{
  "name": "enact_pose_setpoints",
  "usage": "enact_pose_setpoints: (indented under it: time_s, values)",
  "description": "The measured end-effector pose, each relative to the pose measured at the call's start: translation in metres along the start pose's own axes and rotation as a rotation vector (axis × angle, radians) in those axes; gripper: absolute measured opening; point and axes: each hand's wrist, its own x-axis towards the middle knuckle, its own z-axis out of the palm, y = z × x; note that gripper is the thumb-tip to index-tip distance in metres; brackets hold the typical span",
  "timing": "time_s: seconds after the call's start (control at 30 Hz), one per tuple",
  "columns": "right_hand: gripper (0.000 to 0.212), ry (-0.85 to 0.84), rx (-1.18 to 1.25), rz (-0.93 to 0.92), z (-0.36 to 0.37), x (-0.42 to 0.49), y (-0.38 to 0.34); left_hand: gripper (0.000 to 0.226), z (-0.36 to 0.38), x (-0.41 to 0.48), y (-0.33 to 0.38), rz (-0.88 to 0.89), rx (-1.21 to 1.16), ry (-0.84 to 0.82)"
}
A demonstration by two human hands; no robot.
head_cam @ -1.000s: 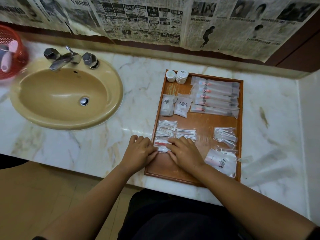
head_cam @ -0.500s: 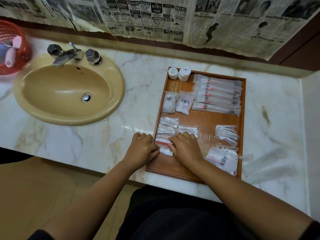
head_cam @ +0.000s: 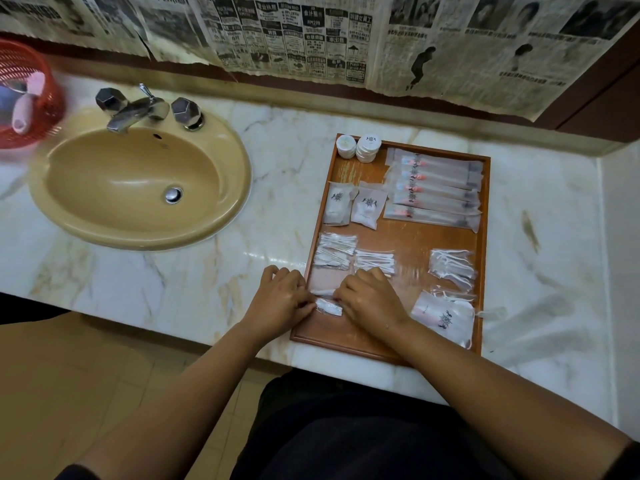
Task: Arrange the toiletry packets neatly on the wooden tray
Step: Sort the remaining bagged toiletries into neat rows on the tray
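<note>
Head view: a wooden tray (head_cam: 408, 244) lies on the marble counter (head_cam: 207, 289), to the right of a tan sink (head_cam: 235, 174) with a chrome faucet (head_cam: 138, 110). Both hands work at the tray's near left corner. The left hand (head_cam: 280, 299) lies across the tray's left rim, fingers curled, thumb and fingertips pinching the left end of a small cotton-swab packet (head_cam: 328, 306). The right hand (head_cam: 369, 299) is over the tray floor with its fingers curled down onto the packet's right end, gripping it. The packet lies flat between the two hands.

Just beyond the hands, more swab packets (head_cam: 336, 251) lie along the left edge, with another (head_cam: 375, 261) beside them. Two white sachets (head_cam: 337, 207) (head_cam: 369, 209) lie side by side at mid-left. Long toothbrush packets (head_cam: 434, 188) are stacked at the far right corner, and round white discs (head_cam: 369, 147) are piled at the far left corner. On the right edge lies a clear packet of white loops (head_cam: 450, 268), and a printed pouch (head_cam: 445, 318) fills the near right corner.

A red basket (head_cam: 38, 91) stands at the counter's far left edge. Newspaper sheets (head_cam: 311, 36) hang on the wall behind.
</note>
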Motion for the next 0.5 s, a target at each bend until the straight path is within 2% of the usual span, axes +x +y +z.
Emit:
enact_pose_setpoints:
  time_s: [0.17,0.3,0.37,0.43,0.5]
  values:
    - [0.018,-0.082,0.159,0.023,-0.006,-0.003,-0.001,0.012,0.001,-0.005,0.0,-0.008,-0.017,0.005]
    - [0.026,-0.071,0.226,0.175,-0.013,-0.003,-0.007,0.012,0.0,-0.007,-0.002,-0.006,-0.031,0.0]
    - [0.037,-0.155,0.212,0.227,-0.014,-0.002,-0.011,0.019,0.0,-0.007,-0.001,-0.021,-0.038,0.005]
    - [0.047,-0.243,0.187,0.225,-0.011,-0.001,-0.014,0.035,0.0,-0.005,0.002,-0.044,-0.022,-0.005]
    - [0.045,-0.243,0.196,0.21,-0.006,-0.002,-0.015,0.045,-0.001,-0.002,0.004,-0.039,0.003,-0.039]
